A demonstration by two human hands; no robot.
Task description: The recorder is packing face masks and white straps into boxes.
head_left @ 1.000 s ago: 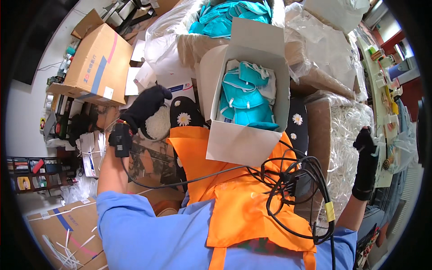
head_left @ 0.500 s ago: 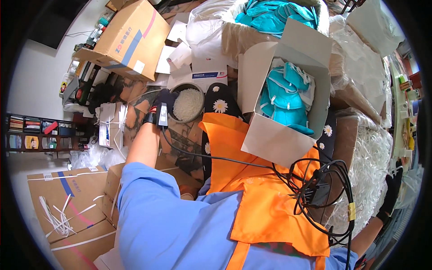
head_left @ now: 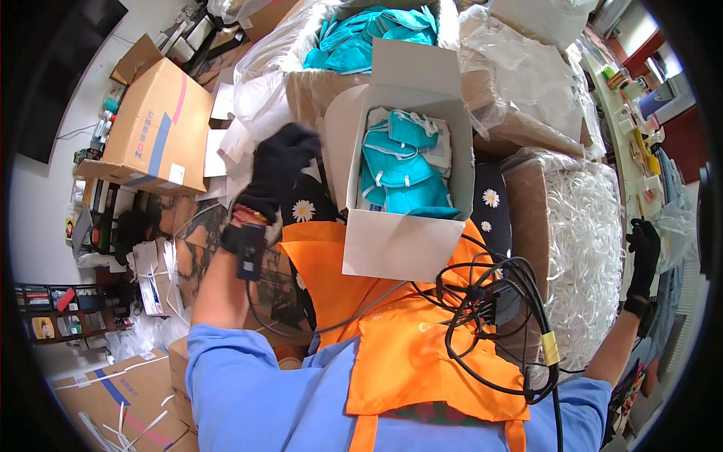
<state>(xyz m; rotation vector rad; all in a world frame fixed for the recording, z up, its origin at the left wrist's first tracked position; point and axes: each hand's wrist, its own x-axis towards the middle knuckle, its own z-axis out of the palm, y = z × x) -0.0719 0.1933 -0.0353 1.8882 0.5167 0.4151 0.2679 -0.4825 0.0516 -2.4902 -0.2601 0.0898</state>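
My left hand, in a black glove, is raised just left of an open white cardboard box. Its fingers are blurred and partly turned from view, so what they hold, if anything, is unclear. Inside the box on my lap lie several teal face masks with white straps. My right hand, also black-gloved, is stretched far to the right beside a clear plastic bag. Its thumb stands apart from the loosely bent fingers, and nothing shows in them. My left hand and forearm hide the bowl of white granules.
Beyond the box stands a plastic-lined carton heaped with teal masks. A carton of white straps is right of my lap. Black cables loop over my orange apron. A large brown carton stands at left.
My left hand has lifted off the bowl of white granules and come toward the white box. The view has swung right. My right hand stays far out to the right.
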